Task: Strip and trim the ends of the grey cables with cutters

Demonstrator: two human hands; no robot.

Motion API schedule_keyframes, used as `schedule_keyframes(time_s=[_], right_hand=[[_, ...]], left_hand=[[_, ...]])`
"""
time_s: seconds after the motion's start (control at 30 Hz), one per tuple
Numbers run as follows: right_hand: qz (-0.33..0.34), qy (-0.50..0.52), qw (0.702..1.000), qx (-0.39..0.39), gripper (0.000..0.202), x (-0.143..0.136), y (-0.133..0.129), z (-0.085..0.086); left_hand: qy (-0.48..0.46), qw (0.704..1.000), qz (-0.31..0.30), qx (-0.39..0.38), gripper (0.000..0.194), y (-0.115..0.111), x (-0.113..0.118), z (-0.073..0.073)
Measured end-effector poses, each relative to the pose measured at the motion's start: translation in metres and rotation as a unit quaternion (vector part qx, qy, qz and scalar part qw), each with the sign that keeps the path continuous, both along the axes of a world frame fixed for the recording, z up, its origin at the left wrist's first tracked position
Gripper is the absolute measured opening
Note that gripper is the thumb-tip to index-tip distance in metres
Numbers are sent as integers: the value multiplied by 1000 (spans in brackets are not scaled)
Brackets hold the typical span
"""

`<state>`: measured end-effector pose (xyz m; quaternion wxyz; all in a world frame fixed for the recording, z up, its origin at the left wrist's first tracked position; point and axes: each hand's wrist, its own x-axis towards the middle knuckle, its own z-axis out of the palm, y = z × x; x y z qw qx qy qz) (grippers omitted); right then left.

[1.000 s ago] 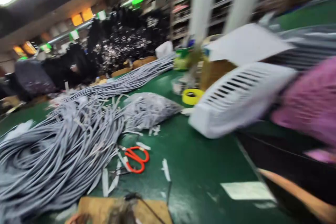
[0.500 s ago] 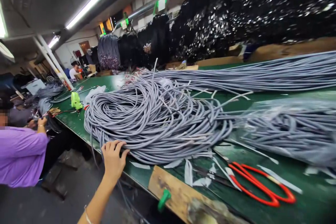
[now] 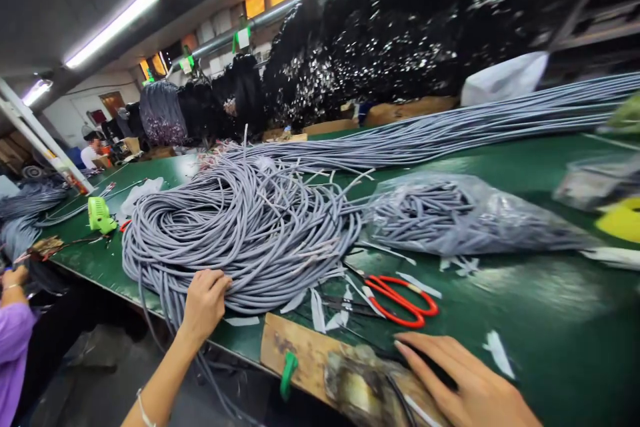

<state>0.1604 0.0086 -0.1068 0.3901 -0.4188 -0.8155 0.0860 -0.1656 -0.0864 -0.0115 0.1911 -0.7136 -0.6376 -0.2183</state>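
Note:
A large coiled heap of grey cables (image 3: 240, 227) lies on the green table (image 3: 540, 293). My left hand (image 3: 206, 300) rests at the heap's front edge, its fingers curled on the cables; what they grip, if anything, is hidden. Low on the right, my right hand (image 3: 460, 373) has its fingers stretched out and apart, holding nothing, beside a wooden board (image 3: 300, 353) with a green clip (image 3: 289, 373). Red-handled scissors (image 3: 405, 300) lie between the heap and my right hand, among white strips (image 3: 318, 310).
A clear plastic bag of cable pieces (image 3: 450, 213) lies right of the heap. Long grey cables (image 3: 450, 133) stretch along the back. A small green fan (image 3: 100, 215) stands at left. A person in a purple sleeve (image 3: 15, 347) works at the far left; another sits farther back.
The view has swung to the right. My right hand has come into view at the lower right. My left hand stays at the heap's front edge, its fingers now more curled.

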Motion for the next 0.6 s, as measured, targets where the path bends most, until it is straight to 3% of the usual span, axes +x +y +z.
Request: schedule_keyframes(time_s=[0.07, 0.23, 0.4, 0.5, 0.6], right_hand=[[20, -6, 999, 28, 48, -1, -2, 7], [29, -3, 999, 33, 46, -2, -2, 12], [32, 0, 999, 35, 43, -1, -3, 11], [34, -17, 999, 30, 40, 1, -4, 16], [36, -61, 997, 10, 33, 0, 0, 29]], left_hand=[[-3, 1000, 9, 7, 25, 5, 3, -1], [14, 1000, 3, -12, 9, 18, 22, 2], [-10, 998, 29, 50, 16, 26, 29, -2], [-59, 986, 79, 132, 21, 27, 22, 10], [-133, 969, 114, 172, 23, 30, 26, 33]])
